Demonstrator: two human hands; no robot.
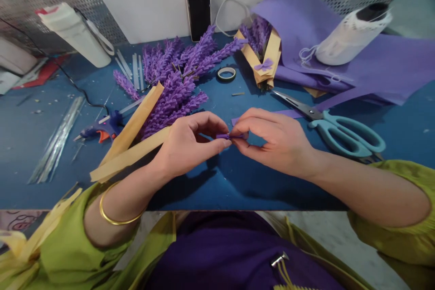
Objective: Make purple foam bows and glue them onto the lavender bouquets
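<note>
Both hands meet over the blue table near its front edge. My left hand (195, 140) pinches the left end of a small purple piece (223, 136) between thumb and fingertips. The fingers of my right hand (272, 138) are closed on the same piece from the right. Its exact shape is mostly hidden by the fingertips. A purple strip (288, 113) lies behind my right hand, running toward the scissors (346, 133). Left of and behind my left hand lie purple lavender-like stems (176, 90) and tan paper strips (131, 154).
A blue glue gun (102, 128) and clear sticks (56, 145) lie left. Behind are a tape roll (226, 74), a small wrapped bouquet (263, 61), a phone (197, 4) and a white flashlight-like object (78, 34). Purple sheet (380, 63) and a thread cone (350, 38) stand right.
</note>
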